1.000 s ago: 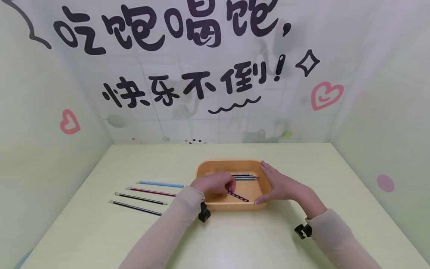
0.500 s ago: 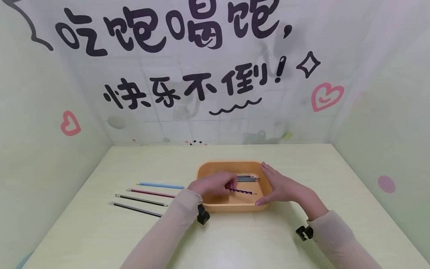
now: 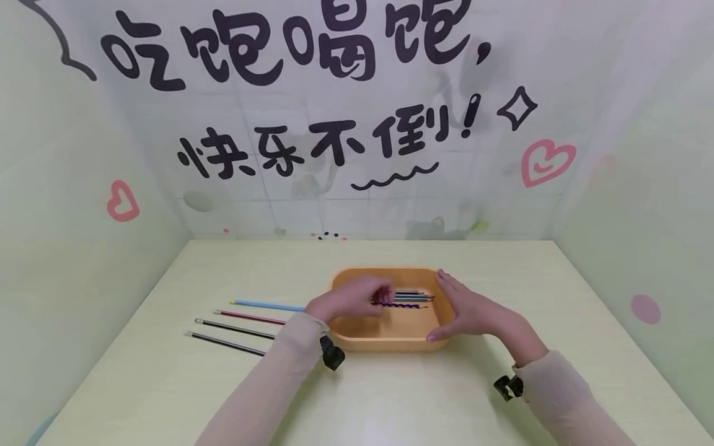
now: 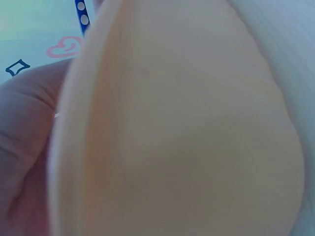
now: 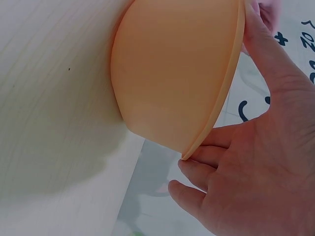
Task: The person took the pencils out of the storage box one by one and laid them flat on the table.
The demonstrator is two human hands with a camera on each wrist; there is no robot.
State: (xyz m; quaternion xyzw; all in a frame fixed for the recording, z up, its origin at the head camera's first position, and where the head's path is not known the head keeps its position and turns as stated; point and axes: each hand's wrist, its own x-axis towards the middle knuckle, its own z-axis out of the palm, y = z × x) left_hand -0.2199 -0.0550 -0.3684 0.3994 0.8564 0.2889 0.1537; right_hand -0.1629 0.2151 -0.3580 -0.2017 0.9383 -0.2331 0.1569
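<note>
Over the left part of the orange plastic basket [image 3: 385, 345] is my left hand [image 3: 357, 296], pinching a dark purple pencil with pale dots [image 3: 406, 305]. The pencil's tip points right, just in front of several pencils [image 3: 414, 298] lying along the basket's back side. In the left wrist view the basket wall [image 4: 197, 118] hides most of that hand, and the dotted pencil [image 4: 82, 17] shows at the top. My right hand [image 3: 474, 311] grips the basket's right end, thumb at the near corner and fingers at the far one; the right wrist view shows its fingers [image 5: 209, 155] on the rim.
Left of the basket lie a light blue pencil [image 3: 266, 304], a red pencil [image 3: 248, 316] and two dark pencils, the nearer dark pencil [image 3: 223, 343] closest to me. The left sleeve [image 3: 268, 378] covers some of their ends. A lettered wall panel [image 3: 334, 204] stands behind the pale table [image 3: 390, 402].
My left hand has moved the dotted pencil away from me towards the back of the basket. The pencil has turned from slanting to nearly parallel with the others. The right hand keeps its hold.
</note>
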